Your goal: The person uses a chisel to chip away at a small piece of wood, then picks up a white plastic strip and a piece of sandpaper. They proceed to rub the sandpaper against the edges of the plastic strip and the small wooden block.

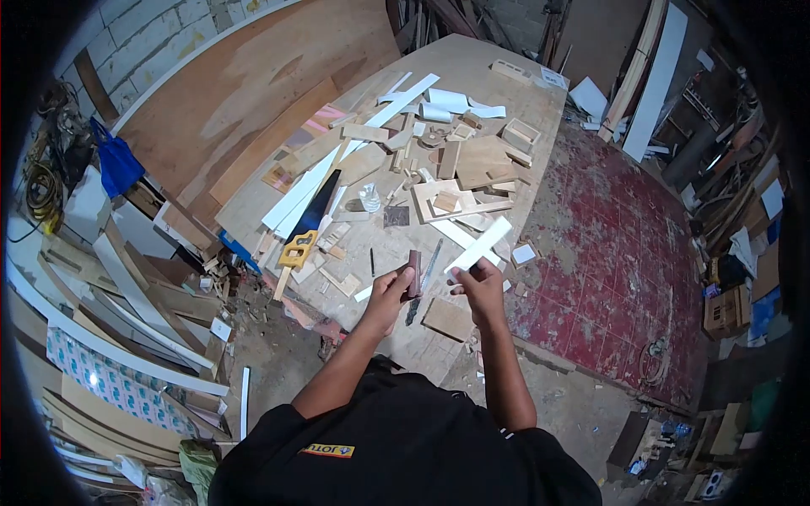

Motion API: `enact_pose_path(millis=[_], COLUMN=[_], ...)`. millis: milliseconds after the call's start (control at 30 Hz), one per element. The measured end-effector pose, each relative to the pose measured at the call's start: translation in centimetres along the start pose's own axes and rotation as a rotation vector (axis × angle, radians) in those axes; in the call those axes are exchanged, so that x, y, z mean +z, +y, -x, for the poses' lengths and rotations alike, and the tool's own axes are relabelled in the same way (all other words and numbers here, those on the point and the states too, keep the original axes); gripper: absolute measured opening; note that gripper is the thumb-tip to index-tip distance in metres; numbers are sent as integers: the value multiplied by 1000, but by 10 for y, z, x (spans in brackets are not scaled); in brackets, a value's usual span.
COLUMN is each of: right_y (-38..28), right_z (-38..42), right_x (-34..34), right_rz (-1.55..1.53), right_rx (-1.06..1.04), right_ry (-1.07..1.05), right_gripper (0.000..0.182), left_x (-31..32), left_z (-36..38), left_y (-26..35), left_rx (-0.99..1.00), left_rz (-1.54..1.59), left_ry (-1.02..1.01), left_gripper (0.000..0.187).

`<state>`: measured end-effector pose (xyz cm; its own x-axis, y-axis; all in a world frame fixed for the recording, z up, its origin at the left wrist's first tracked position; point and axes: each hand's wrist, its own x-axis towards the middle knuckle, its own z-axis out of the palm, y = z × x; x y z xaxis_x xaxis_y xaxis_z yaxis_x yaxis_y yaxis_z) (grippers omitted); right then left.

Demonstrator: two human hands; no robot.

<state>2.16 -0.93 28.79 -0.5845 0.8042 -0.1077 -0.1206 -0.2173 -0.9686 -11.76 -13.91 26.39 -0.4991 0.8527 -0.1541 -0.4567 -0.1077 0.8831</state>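
Note:
My left hand (389,297) is closed around a small dark reddish-brown block (415,263), held upright over the near part of the workbench (439,363). Between the thumb and fingers of my right hand (481,293) is a short white strip (485,240), tilted up and away to the right. The two held things are apart. Below and between my hands a long thin metal blade-like tool (433,263) lies on the bench, with a flat wooden block (447,320) near my right wrist. A dark pencil-like stick (372,260) lies left of my left hand.
A handsaw (308,228) with a yellow handle rests on the left side of the bench by long white boards (295,198). Wood offcuts (485,162) and a small wooden box (521,135) crowd the middle. Red flooring (616,253) lies to the right, stacked boards to the left.

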Motion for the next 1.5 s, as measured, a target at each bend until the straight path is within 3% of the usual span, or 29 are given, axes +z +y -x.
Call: enact_pose_path(millis=[67,133,467,933,1133,1367,1500], right_y=[6,-5,4,-8,0,-4,-22], right_z=[-4,0,9,33,43,48,39], right_x=[-1,8,30,36,32,11,-4], right_rz=[116,-215,-308,-86,1,-20,-57], right_rx=[-65,74,12,-230,-251,-115,-152], right_ry=[-29,-24,12,145,93,-93,-93], right_gripper=[15,14,17,11,11,11,10], left_x=[-4,-5,2,21,21,20,28], left_z=[-4,-7,-8,1,1,0,9], left_y=[0,1,-10,6,6,12,18], left_rx=[-34,-30,-8,-21,-43,1,33], left_rz=[23,11,-12,35,36,-159,-205], left_ry=[-2,-31,-199,-263,-258,-265,-379], left_gripper=[34,34,31,37,37,35,35])
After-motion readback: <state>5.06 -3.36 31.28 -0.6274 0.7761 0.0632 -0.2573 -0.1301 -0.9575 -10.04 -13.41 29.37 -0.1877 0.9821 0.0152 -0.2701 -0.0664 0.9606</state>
